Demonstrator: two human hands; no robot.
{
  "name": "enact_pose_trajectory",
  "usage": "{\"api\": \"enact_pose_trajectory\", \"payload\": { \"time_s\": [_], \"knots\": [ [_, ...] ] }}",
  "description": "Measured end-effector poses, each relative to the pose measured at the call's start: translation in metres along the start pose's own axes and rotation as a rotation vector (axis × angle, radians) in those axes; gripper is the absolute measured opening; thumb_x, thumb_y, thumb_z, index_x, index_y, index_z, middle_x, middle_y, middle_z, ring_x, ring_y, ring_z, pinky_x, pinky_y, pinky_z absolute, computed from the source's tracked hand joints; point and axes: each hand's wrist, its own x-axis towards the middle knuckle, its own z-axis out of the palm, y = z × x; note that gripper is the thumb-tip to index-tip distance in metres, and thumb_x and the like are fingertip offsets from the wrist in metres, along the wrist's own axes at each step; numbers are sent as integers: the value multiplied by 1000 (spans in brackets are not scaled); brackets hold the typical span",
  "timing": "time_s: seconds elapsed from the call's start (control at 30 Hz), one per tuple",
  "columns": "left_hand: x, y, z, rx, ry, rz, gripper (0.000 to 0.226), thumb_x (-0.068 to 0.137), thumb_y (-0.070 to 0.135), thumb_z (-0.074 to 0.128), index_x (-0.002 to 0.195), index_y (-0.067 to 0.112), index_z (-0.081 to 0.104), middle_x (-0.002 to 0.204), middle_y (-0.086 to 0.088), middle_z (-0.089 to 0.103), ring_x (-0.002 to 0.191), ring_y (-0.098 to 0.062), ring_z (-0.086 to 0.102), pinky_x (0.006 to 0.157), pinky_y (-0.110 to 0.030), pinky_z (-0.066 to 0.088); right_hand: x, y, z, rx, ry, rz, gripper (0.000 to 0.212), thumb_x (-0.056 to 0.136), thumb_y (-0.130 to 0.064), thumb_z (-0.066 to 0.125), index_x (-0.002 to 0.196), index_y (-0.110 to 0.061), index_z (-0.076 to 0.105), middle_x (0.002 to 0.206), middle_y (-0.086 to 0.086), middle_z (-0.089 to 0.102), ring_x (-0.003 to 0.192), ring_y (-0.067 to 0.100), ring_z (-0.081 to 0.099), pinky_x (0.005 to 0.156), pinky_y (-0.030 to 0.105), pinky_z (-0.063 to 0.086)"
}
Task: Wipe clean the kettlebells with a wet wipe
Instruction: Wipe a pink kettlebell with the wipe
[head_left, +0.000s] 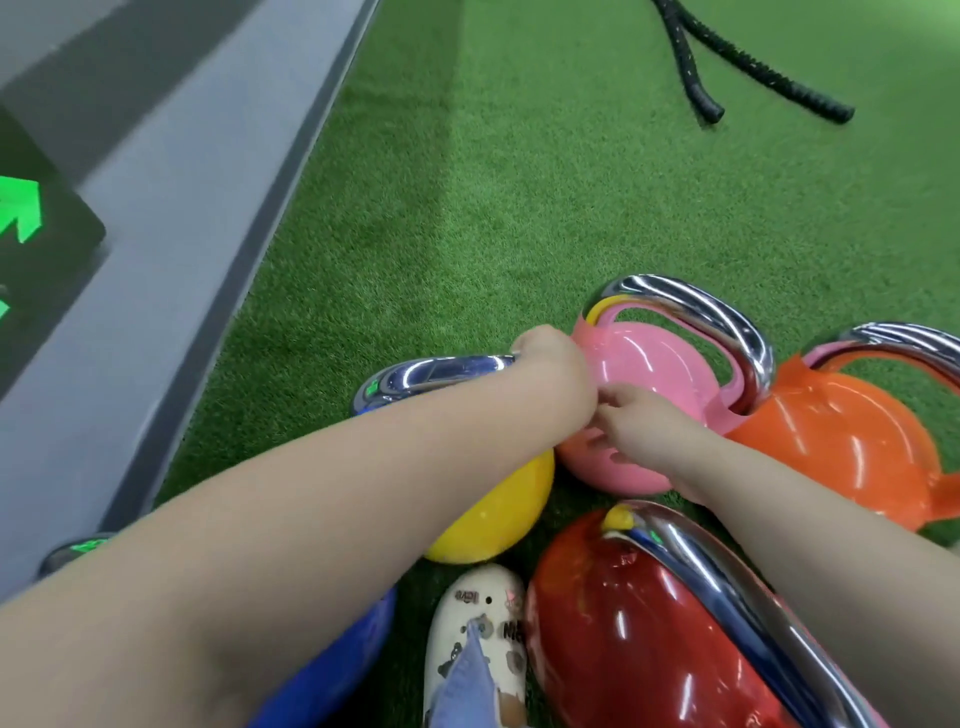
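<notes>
Kettlebells cluster on green artificial turf (519, 182) beside a grey raised ledge (171, 182): a yellow kettlebell (493, 519), a pink kettlebell (649, 374), an orange kettlebell (841, 447), a red kettlebell (623, 634) and a blue kettlebell (337, 670), all with chrome handles. The left hand (550, 364) is curled around the far end of the yellow bell's chrome handle (431, 374). The right hand (644, 431) rests against the pink bell's side, fingers loosely bent; whether they pinch a wipe cannot be told. A white patterned shoe (483, 613) stands between the yellow and red bells. Two black battle-rope ends (727, 88) lie well apart on the turf. A green arrow sign (21, 213) glows on the ledge.
</notes>
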Motion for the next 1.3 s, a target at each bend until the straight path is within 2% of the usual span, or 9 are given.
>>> {"api": "enact_pose_trajectory", "payload": {
  "time_s": [0.13,0.27,0.47,0.63,0.77,0.97,1.07,1.23,1.3],
  "knots": [
    [-42,-24,23,-327,321,-88,35,97,41,37,118,15,47,115,-4,59,106,-26,59,66,-30,32,1,-17,12,101,78,-143,38,89,2,38,121,-13,52,111,6,60,97,20,56,65,19,42],
    [-69,-40,54,-533,449,-100,46,91,58,34,106,15,38,104,-4,58,96,-28,58,64,-35,35,-4,-28,20,34,78,-248,52,84,6,44,132,-14,45,121,5,56,116,24,51,101,41,40],
    [-100,-61,94,-948,378,-128,40,89,47,50,97,9,40,83,-1,49,78,-26,53,62,-36,34,-22,-28,20,-229,86,-344,60,87,2,40,143,-17,33,143,6,43,130,23,41,101,26,33],
    [-101,-61,125,-1349,316,-234,26,83,22,65,84,10,42,70,1,51,64,-19,49,63,-38,44,-30,-34,25,-507,66,-381,53,83,4,40,132,-15,33,137,7,39,119,27,46,85,33,40],
    [-90,-48,129,-1506,366,-527,27,70,8,62,63,21,39,70,-2,49,70,-22,47,57,-31,34,-32,-38,28,-542,57,-344,49,83,4,40,128,-13,32,132,8,37,109,28,48,73,30,33],
    [-82,-24,114,-1652,341,-1034,7,83,4,50,77,8,48,67,0,44,73,-20,41,50,-28,26,-36,-43,30,-534,74,-327,42,84,3,40,122,-13,34,126,8,37,88,22,39,72,29,29],
    [-73,-13,108,-1908,436,-1312,11,88,5,45,76,6,45,68,-1,42,73,-19,38,53,-28,26,-36,-43,32,-530,80,-325,40,83,3,40,120,-13,34,125,9,38,96,27,45,73,30,30],
    [-61,-3,114,-2154,439,-1541,22,86,4,49,66,10,44,64,-2,42,75,-21,42,58,-25,31,-32,-41,35,-530,93,-327,39,82,3,39,116,-12,34,123,9,38,105,28,46,76,31,31],
    [-59,3,113,-2183,443,-1582,11,88,6,49,77,7,53,69,-4,50,76,-22,45,61,-25,33,-31,-40,35,-536,102,-336,39,81,4,39,117,-12,34,122,9,38,104,28,46,76,31,32]
  ]
}}
